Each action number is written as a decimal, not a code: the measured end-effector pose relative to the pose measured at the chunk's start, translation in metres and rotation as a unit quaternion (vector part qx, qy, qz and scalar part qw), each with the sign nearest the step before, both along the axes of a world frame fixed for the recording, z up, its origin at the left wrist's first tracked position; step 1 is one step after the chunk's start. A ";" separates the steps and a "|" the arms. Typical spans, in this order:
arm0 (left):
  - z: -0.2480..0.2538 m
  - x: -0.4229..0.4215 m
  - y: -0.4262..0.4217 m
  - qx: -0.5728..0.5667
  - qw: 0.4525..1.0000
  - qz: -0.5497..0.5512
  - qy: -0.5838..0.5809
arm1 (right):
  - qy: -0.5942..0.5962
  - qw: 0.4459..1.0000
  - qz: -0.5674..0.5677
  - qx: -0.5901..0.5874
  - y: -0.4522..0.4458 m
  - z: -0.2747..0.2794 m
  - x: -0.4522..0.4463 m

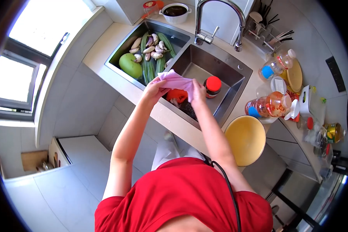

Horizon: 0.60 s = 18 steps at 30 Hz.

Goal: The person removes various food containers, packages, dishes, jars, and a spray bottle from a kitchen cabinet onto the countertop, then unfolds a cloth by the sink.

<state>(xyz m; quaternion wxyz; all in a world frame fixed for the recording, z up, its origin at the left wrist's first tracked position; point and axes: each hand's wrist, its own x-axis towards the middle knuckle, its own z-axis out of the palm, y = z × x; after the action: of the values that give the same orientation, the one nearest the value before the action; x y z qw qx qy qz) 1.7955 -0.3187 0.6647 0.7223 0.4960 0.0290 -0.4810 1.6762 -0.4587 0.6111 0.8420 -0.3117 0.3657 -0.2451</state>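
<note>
A pink cloth (174, 80) is stretched between my two hands above the near part of the right sink basin (236, 83). My left hand (154, 89) grips its left end, and my right hand (197, 92) has closed on the right end. Just right of my right hand, a dark jar with a red lid (212, 84) stands in the basin. Below the cloth lie an orange-red item (176, 95) and a dark, rough clump (187, 110), both partly covered by my hands and the cloth; I cannot make out their kinds.
The left basin (116, 52) holds a round green fruit (130, 65), long green gourds (166, 43) and several pale purple eggplants (157, 55). Behind rises the faucet (198, 25). A yellow bowl (245, 140) sits at the counter's right edge, near bottles (269, 105). A white pot (175, 14) stands at the back.
</note>
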 end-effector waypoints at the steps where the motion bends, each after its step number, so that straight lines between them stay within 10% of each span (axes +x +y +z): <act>1: -0.002 0.010 -0.006 -0.003 0.999 -0.003 0.039 | 0.015 1.000 -0.014 -0.014 -0.011 -0.013 0.002; 18: -0.095 0.126 -0.104 0.004 0.951 -0.295 0.095 | 0.152 0.982 -0.072 -0.083 -0.025 -0.032 0.040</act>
<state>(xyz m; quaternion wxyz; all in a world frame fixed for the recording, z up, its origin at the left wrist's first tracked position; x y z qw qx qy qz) 1.9212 -0.4231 0.5695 0.5401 0.4376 -0.0478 -0.7173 1.7163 -0.4842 0.5793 0.7281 -0.3868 0.4890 -0.2849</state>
